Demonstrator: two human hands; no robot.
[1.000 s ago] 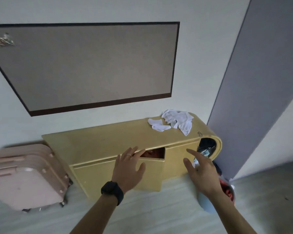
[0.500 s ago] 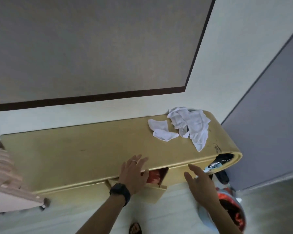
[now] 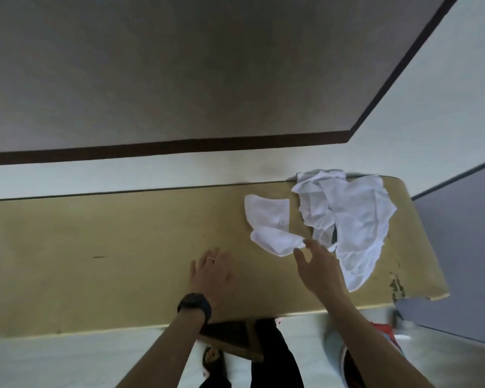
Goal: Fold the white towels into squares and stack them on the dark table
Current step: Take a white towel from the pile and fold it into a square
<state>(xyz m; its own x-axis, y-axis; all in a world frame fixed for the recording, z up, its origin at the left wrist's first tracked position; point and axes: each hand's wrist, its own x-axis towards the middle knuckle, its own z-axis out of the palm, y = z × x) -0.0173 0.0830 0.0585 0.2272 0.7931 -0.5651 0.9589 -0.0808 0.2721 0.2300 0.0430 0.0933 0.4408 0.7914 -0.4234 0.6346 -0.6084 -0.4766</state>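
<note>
A crumpled heap of white towels (image 3: 353, 219) lies at the right end of a long yellow-brown cabinet top (image 3: 109, 253). A smaller white cloth (image 3: 269, 222) lies just left of the heap. My right hand (image 3: 318, 266) hovers over the top with fingers spread, its fingertips just short of the small cloth's near corner. My left hand (image 3: 212, 271) is over the middle of the cabinet top, fingers straight, holding nothing. A black watch sits on my left wrist.
A dark-framed board (image 3: 179, 79) hangs on the wall behind the cabinet. A cabinet door (image 3: 233, 340) stands ajar below the front edge. A grey wall panel (image 3: 459, 261) rises at the right. The cabinet's right corner (image 3: 398, 287) is chipped. My legs and foot show on the pale floor.
I have come up close to the cabinet, so the view now looks down on its top. Both hands rose from the cabinet front to above the top, the right one nearing the small cloth.
</note>
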